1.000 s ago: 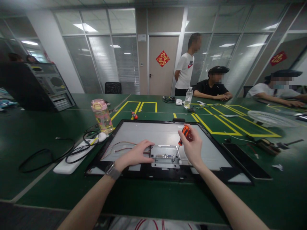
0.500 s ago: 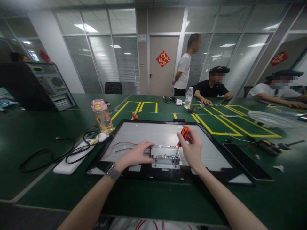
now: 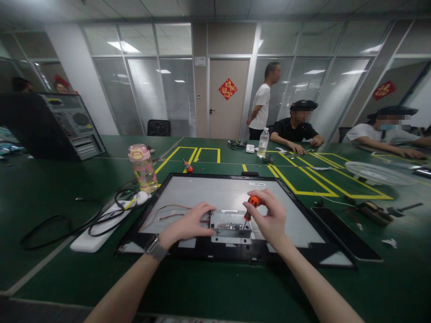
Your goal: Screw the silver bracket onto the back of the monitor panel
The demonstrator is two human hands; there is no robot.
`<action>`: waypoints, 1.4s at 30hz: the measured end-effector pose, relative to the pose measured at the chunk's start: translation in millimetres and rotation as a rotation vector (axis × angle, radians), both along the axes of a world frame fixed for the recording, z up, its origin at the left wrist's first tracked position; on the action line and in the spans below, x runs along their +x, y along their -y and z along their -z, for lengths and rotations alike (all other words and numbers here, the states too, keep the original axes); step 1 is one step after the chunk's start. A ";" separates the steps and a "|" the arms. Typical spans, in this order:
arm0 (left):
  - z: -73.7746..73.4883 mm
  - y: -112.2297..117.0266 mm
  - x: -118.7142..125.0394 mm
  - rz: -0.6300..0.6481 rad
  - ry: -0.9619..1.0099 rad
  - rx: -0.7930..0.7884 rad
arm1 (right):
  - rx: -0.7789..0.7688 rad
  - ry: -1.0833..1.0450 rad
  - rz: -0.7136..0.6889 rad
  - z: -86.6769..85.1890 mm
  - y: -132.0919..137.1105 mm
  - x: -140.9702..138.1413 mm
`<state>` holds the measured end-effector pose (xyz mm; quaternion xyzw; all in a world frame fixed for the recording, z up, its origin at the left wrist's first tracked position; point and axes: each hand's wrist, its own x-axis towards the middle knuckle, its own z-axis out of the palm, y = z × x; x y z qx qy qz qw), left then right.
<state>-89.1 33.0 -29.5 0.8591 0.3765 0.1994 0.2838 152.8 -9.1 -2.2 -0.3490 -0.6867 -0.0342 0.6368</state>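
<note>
A display panel (image 3: 208, 188) with a black frame lies face down or back up on the green table; I cannot tell which. On its near middle part sits a silver metal bracket (image 3: 229, 216) with a small circuit board and connectors. My left hand (image 3: 188, 223) grips the bracket's left end between thumb and fingers, beside thin wires (image 3: 168, 214). My right hand (image 3: 271, 217) is closed round the orange and black handle of a screwdriver (image 3: 253, 202). The screwdriver's shaft points down into the bracket's right part, and its tip is hard to make out.
Left of the panel are a white power strip (image 3: 96, 233), black cables and a pink-lidded bottle (image 3: 143, 168). A black phone (image 3: 346, 233) lies to the right. Farther off are a small red tool (image 3: 188, 167), a water bottle (image 3: 263, 143), a computer case (image 3: 50, 125) and several people.
My right hand and the screwdriver have shifted slightly left along the bracket, with the fingers now over the handle's top. My left hand keeps its hold. The view has tilted up a little.
</note>
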 end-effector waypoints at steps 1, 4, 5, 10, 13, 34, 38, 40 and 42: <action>0.3 -0.2 -0.3 -0.001 -0.001 0.007 | -0.046 -0.031 -0.034 -2.5 1.4 0.1; -0.1 0.1 -1.5 -0.007 -0.011 0.018 | -0.308 -0.134 -0.238 -8.8 4.4 2.0; -0.6 0.5 -1.7 -0.009 -0.015 0.014 | -0.417 -0.167 -0.351 -10.0 4.7 3.3; -1.1 1.9 -1.6 -0.015 -0.010 0.007 | -0.629 -0.416 -0.733 -8.5 -1.7 11.8; 1.1 0.9 -1.6 -0.008 0.012 0.013 | -0.646 -0.498 -0.757 -5.2 -7.9 16.4; -6.0 3.4 -1.2 -0.011 -0.024 -0.015 | -0.627 -0.475 -0.684 -12.7 -6.0 21.2; -5.5 2.8 -0.7 -0.006 -0.020 -0.011 | -0.586 -0.491 -0.681 -10.7 -7.0 19.9; -3.5 1.8 -0.6 -0.004 -0.008 -0.002 | -0.582 -0.485 -0.665 -9.5 -7.5 20.2; -1.6 1.0 -0.5 -0.001 0.000 0.002 | -0.612 -0.479 -0.672 -9.2 -7.2 20.6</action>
